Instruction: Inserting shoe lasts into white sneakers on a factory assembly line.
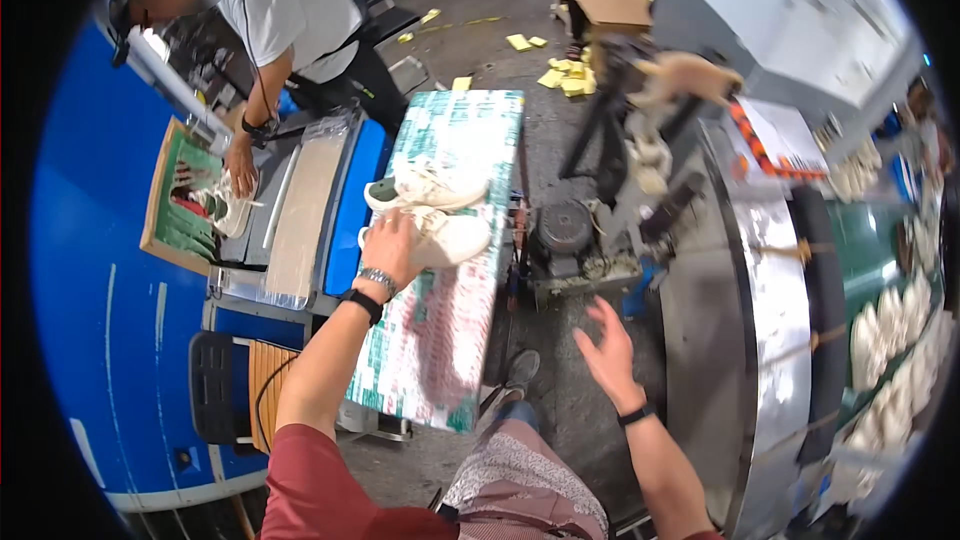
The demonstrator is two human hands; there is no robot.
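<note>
A pair of white sneakers lies side by side on a narrow table (425,340) covered in green, white and pink patterned sheeting. My left hand (391,245) is closed over the heel end of the nearer sneaker (455,240), and its fingers partly hide the opening. Just beyond it lies the farther sneaker (445,186), whose dark green inside shows at the heel. Off the table's right side, my right hand (608,352) hangs in the air with fingers apart and nothing in it.
At left, a co-worker's hand (240,165) touches a white shoe (232,212) beside a green-lined box (165,210). A motor (563,230) and machine stand right of the table. Further right, a metal-edged conveyor (775,310) runs beside several white shoes (890,320). Yellow pieces (570,78) litter the floor.
</note>
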